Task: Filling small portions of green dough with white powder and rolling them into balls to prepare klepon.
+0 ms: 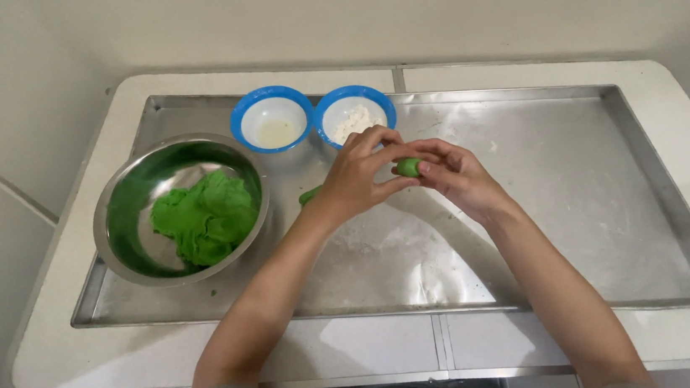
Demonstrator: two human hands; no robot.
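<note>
Hands meet over the steel tray [534, 226] near the counter's back edge — my left hand [356, 176] and right hand [457, 176] pinch a small green dough piece [408, 167] between fingertips; steel bowl [126, 240] of dough sits left.

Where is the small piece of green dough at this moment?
In the head view, the small piece of green dough is held between the fingers of the left hand and right hand, above the metal tray, just below the blue bowl of flour.

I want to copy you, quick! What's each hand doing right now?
Left hand: closed, fingers pinching the small green dough piece.
Right hand: closed, gripping the same dough piece from the other side.
</note>
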